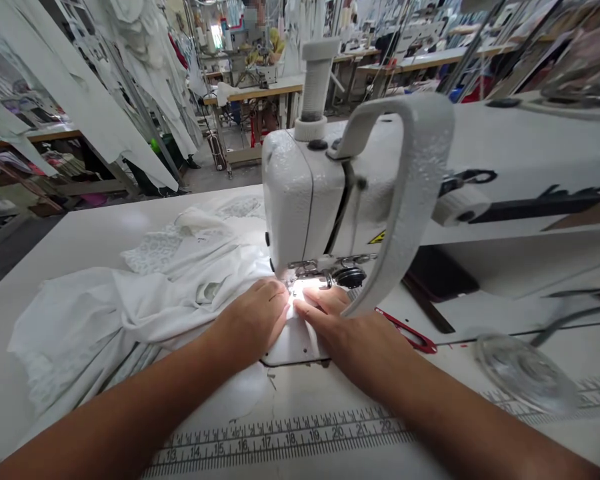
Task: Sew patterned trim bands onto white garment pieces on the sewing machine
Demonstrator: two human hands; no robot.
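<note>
A white sewing machine (293,193) stands on the table, its lamp lighting the needle area. My left hand (263,310) is just left of the needle, fingers curled together and pressed on white fabric. My right hand (333,317) lies right of the needle, thumb and index finger apart, tips on the lit cloth near the presser foot. White fabric with lace parts (155,293) is bunched on the table left of the machine. The cloth under the fingertips is partly hidden and washed out by the light.
A printed ruler (280,440) runs along the front edge. Right of the machine's needle lie red snips (413,337), a dark phone (443,273) and a clear plastic object (525,373). Hanging white cloth (145,67) and other sewing tables (260,93) stand behind; a person is partly visible there.
</note>
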